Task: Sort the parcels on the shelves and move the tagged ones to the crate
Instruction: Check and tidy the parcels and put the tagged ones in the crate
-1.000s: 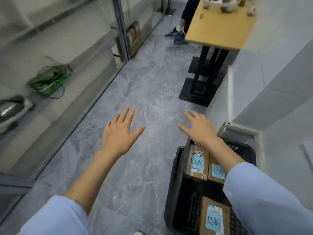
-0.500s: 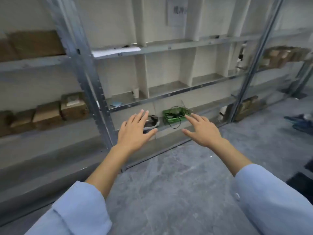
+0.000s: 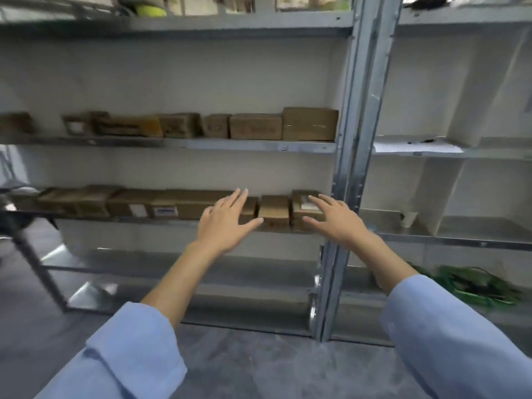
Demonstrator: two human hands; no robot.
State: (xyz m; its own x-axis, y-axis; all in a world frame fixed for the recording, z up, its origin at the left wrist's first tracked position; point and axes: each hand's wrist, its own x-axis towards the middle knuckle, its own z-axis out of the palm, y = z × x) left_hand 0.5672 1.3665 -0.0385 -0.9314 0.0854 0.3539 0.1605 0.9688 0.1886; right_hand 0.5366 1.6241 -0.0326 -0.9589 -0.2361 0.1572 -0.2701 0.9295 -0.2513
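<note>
At frame centre, the left hand (image 3: 226,223) and right hand (image 3: 336,220) reach out with fingers spread, grasping nothing, before a row of brown cardboard parcels (image 3: 273,211) on the grey metal shelf (image 3: 161,220).

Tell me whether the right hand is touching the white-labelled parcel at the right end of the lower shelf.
Cannot tell. In the head view the right hand overlaps that parcel with straight fingers, hiding any contact or gap.

Nothing legible here tbh. On brown parcels (image 3: 184,207), lower row, 9 o'clock from centre: white sticker (image 3: 138,210), blue-striped sticker (image 3: 165,211), both pure blur. On middle-row box (image 3: 255,120), 12 o'clock: reddish print (image 3: 257,129), smeared, can't make out either.
</note>
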